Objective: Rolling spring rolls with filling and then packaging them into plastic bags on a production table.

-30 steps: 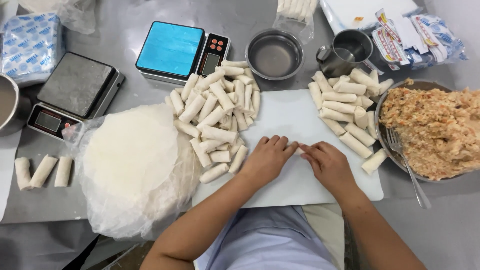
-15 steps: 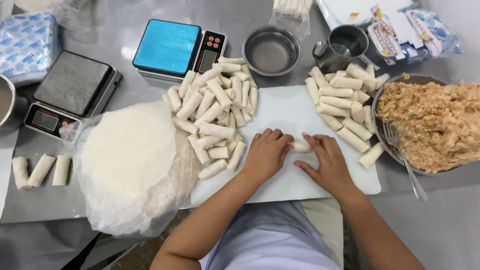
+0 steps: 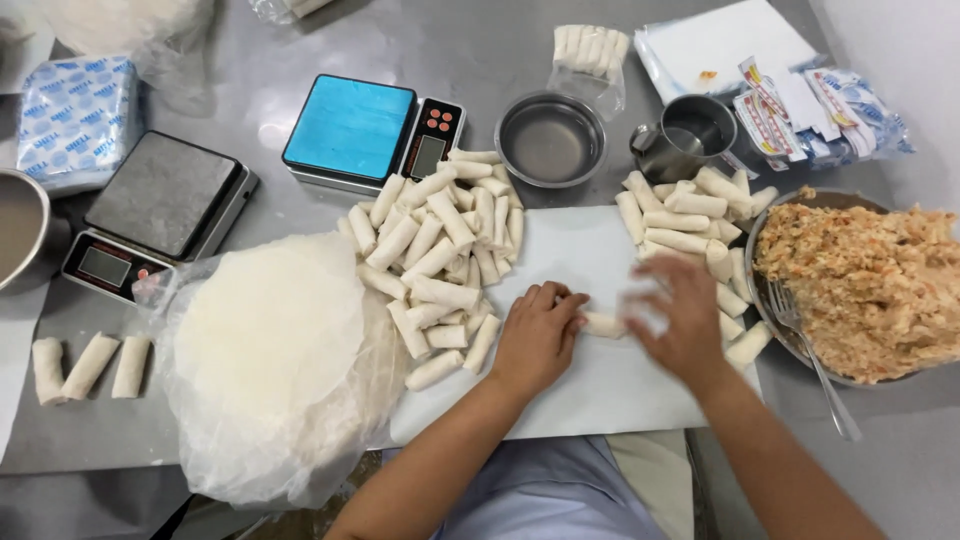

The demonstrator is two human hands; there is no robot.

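left hand [image 3: 537, 337] fingertips pressed on a small white roll [image 3: 603, 324] on the white board [image 3: 560, 250], right hand [image 3: 678, 315] blurred, fingers spread, touching roll's other end

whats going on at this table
A person is rolling spring rolls on a white board. The left hand presses on a fresh roll, and the blurred right hand is at its other end. Finished rolls lie in a pile on the left and another on the right. A stack of round wrappers sits left of the board, a bowl of filling with a fork on the right, and two scales behind.
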